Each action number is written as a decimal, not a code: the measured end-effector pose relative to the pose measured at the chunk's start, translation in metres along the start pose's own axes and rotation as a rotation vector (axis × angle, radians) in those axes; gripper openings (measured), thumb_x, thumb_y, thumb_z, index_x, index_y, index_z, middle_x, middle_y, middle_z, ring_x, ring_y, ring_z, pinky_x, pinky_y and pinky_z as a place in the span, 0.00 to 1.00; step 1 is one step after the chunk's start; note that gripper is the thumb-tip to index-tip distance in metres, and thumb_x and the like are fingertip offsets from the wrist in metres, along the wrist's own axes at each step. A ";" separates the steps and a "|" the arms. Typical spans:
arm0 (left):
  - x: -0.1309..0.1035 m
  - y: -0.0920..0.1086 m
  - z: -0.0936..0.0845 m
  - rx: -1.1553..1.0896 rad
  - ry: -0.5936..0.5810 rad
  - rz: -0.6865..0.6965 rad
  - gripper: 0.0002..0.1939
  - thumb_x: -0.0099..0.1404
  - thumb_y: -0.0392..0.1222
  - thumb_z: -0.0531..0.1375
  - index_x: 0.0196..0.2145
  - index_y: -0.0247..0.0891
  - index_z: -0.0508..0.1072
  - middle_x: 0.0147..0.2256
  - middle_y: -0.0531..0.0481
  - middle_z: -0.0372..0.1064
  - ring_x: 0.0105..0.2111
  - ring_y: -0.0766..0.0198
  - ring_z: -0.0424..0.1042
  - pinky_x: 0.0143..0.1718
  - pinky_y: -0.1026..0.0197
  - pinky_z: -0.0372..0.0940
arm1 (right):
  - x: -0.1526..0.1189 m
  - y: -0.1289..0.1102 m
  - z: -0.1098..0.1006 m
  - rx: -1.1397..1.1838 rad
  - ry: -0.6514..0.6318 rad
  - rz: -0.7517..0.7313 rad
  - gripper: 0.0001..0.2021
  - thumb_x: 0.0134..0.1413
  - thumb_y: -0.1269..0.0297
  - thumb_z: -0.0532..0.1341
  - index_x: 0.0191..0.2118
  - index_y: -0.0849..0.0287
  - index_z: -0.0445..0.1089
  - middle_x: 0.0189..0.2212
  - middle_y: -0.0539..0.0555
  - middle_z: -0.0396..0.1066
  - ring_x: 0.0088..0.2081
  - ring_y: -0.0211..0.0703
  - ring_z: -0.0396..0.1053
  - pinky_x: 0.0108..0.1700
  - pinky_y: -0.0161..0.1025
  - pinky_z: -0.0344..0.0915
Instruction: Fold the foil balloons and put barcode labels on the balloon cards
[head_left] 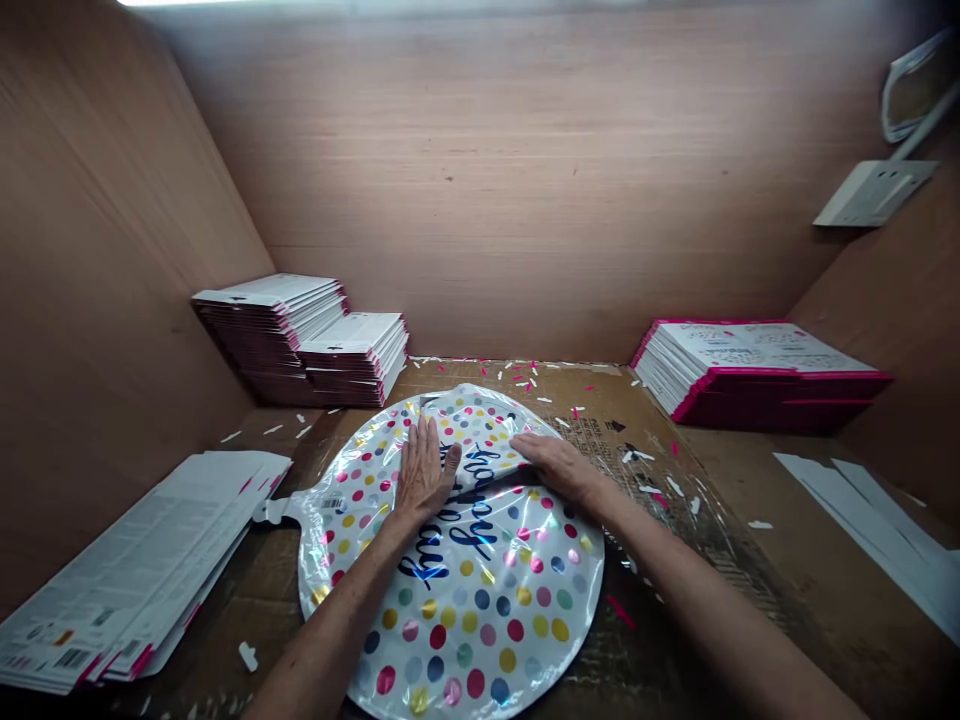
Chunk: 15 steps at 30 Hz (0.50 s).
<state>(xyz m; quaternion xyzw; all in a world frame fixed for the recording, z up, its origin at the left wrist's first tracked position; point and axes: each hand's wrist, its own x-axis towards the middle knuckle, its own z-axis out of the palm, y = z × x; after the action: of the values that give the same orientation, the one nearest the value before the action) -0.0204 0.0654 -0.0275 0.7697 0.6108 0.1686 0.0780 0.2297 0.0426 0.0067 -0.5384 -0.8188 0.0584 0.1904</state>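
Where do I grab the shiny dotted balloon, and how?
I'd pinch the dotted balloon by its narrow neck, from above with the left hand. The neck sticks out on the left, towards the white cards, and no hand covers it. The round part looks flat and wide, so it seems harder to pinch.

The dotted foil balloon (487, 590) lies flat on cardboard (675, 500).

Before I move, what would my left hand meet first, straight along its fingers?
Your left hand would probably meet the wooden wall beyond the balloon, narrowly missing the stacked cards; depth's unclear.
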 end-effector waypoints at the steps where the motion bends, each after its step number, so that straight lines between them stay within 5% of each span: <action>1: 0.000 -0.001 0.000 -0.005 0.000 -0.006 0.39 0.70 0.58 0.32 0.67 0.25 0.39 0.69 0.33 0.33 0.68 0.49 0.34 0.65 0.47 0.41 | 0.002 0.009 -0.007 0.067 -0.013 0.028 0.19 0.49 0.77 0.53 0.44 0.56 0.74 0.45 0.51 0.76 0.46 0.43 0.72 0.50 0.36 0.66; 4: -0.001 0.001 0.000 -0.001 -0.009 0.003 0.39 0.69 0.59 0.35 0.68 0.29 0.39 0.69 0.34 0.35 0.68 0.47 0.36 0.64 0.45 0.40 | 0.006 0.044 -0.036 0.262 -0.008 0.191 0.13 0.50 0.71 0.53 0.36 0.62 0.75 0.33 0.53 0.78 0.37 0.46 0.74 0.39 0.37 0.70; 8: -0.006 0.011 -0.004 0.028 -0.048 0.046 0.42 0.61 0.69 0.49 0.65 0.41 0.55 0.66 0.36 0.50 0.66 0.36 0.42 0.62 0.36 0.37 | -0.001 0.084 -0.087 0.383 0.131 0.497 0.13 0.51 0.63 0.54 0.24 0.64 0.71 0.19 0.54 0.72 0.23 0.44 0.70 0.25 0.36 0.66; 12: 0.007 0.023 -0.015 0.016 -0.147 0.027 0.41 0.53 0.71 0.56 0.55 0.40 0.70 0.49 0.32 0.71 0.53 0.33 0.64 0.55 0.33 0.49 | -0.027 0.095 -0.141 0.393 0.282 0.718 0.11 0.51 0.66 0.55 0.21 0.61 0.66 0.16 0.55 0.69 0.17 0.38 0.64 0.21 0.35 0.60; 15: 0.036 0.036 -0.026 -0.048 -0.167 0.001 0.36 0.53 0.69 0.58 0.47 0.36 0.74 0.46 0.33 0.71 0.51 0.37 0.66 0.54 0.37 0.54 | -0.049 0.091 -0.175 0.361 0.344 0.794 0.13 0.53 0.66 0.54 0.20 0.61 0.65 0.16 0.56 0.68 0.16 0.34 0.62 0.22 0.36 0.56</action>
<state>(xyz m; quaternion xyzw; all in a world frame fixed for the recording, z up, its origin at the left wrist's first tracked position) 0.0099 0.0891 0.0144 0.7792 0.5976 0.1186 0.1471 0.3901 0.0167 0.1281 -0.7701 -0.4829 0.1783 0.3767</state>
